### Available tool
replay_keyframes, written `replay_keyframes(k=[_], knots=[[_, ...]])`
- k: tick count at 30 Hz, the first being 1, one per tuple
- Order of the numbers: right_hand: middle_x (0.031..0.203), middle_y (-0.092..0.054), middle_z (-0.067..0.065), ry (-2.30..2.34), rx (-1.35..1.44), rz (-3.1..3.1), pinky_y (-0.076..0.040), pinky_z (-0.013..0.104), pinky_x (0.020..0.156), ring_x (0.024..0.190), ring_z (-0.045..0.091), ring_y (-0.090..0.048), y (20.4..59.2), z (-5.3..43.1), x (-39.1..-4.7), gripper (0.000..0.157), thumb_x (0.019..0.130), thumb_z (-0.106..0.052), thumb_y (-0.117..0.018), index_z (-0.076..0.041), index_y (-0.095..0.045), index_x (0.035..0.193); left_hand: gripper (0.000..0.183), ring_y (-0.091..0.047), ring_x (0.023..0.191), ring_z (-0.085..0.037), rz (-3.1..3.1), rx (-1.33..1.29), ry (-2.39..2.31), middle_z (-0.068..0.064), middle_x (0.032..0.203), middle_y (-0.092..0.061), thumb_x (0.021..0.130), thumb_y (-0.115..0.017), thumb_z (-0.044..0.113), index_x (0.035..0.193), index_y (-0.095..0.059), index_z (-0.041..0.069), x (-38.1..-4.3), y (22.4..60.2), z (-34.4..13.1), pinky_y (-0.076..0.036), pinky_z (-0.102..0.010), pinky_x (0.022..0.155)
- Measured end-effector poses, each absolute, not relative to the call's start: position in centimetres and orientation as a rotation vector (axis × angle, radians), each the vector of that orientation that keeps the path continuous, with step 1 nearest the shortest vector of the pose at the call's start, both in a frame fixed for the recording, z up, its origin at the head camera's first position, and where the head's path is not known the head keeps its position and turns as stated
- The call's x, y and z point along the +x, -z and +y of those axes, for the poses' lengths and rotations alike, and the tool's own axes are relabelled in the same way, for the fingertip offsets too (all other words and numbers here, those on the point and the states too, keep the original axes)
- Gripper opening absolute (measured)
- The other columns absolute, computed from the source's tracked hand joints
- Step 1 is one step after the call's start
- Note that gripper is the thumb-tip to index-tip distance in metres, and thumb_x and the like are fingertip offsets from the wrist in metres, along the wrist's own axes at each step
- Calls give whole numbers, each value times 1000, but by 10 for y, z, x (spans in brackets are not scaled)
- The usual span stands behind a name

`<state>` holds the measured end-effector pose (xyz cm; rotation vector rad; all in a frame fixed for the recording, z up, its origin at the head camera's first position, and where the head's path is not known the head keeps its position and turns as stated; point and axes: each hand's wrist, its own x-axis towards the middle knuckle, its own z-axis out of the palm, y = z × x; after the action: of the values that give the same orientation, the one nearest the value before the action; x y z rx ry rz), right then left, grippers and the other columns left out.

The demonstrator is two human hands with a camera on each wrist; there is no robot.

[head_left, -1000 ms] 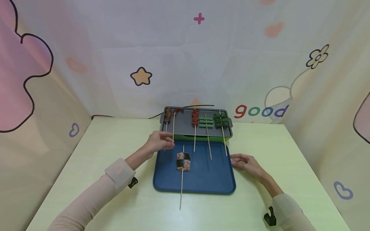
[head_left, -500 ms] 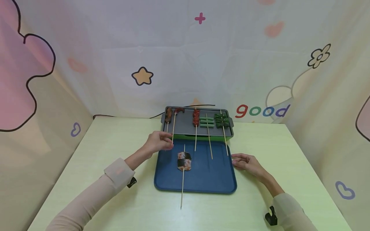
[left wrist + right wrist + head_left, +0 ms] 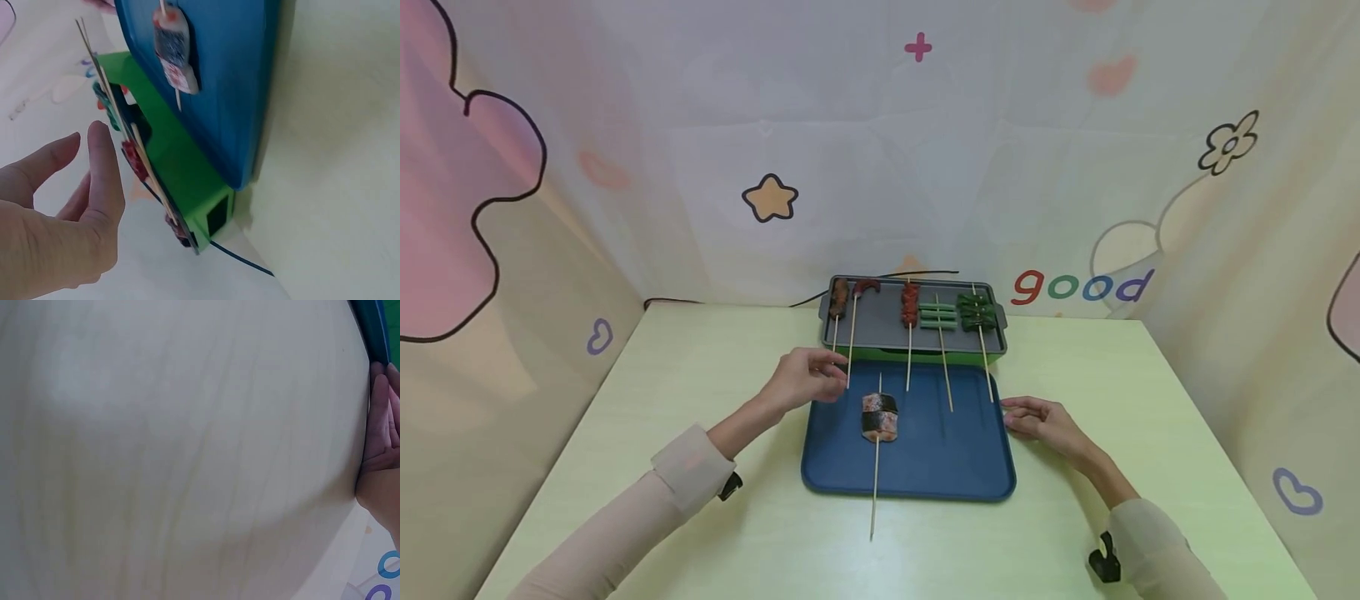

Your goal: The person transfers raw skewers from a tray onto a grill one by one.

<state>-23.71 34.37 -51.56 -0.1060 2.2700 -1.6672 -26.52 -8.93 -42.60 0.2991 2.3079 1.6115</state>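
My left hand (image 3: 808, 377) is beside the lower stick of a skewer with a curled, dark red piece (image 3: 868, 286) at its tip. In the left wrist view, thumb and forefinger of the left hand (image 3: 69, 212) stand apart with nothing between them. That skewer lies on a green tabletop grill (image 3: 917, 357) with a dark plate, its stick overhanging the front. My right hand (image 3: 1045, 429) holds the right rim of a blue tray (image 3: 955, 475). In the right wrist view, fingers of the right hand (image 3: 382, 428) meet the tray's edge (image 3: 373, 331). A seaweed-banded skewer (image 3: 880, 418) lies on the tray.
Also on the grill are a brown meat skewer (image 3: 839, 298), a red meat skewer (image 3: 910, 306), a green bean-like skewer (image 3: 937, 316) and a leafy green skewer (image 3: 976, 312). A black cable (image 3: 808, 300) runs behind the grill. Printed curtains (image 3: 880, 167) enclose the pale table (image 3: 700, 367).
My left hand has let go of the dark red skewer's stick and drawn slightly down and left. The skewer stays on the grill. The right hand keeps its place at the tray.
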Motion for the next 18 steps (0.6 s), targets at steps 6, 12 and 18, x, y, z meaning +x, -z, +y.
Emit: replay_keyframes(k=[6,12,18], knots=[[110,-74,2,1659,-104,2277,-59,18,88,96,-2,-70,516,343,-236,48,103,-14,-61,13,-51,141,34,-75,90,-20,2182,346,-1597,-22,111,-73,97,-68,8,130,-66,-1,-236,435,-93,-64,-45,84],[108,-74,1,1656,-101,2285,-59,18,87,96,-2,-70,516,344,-236,48,103,-15,-62,12,-51,141,40,-75,88,-18,1958,321,-1608,-27,115,-70,98,-67,11,134,-60,-6,-205,457,-94,-65,-39,78],[106,-73,-2,1654,-108,2283,-60,19,88,96,-2,-70,516,343,-237,48,103,-15,-61,12,-51,142,46,-74,84,-16,1784,258,-1620,-21,107,-75,99,-64,8,141,-52,-7,-181,477,-90,-65,-33,75]])
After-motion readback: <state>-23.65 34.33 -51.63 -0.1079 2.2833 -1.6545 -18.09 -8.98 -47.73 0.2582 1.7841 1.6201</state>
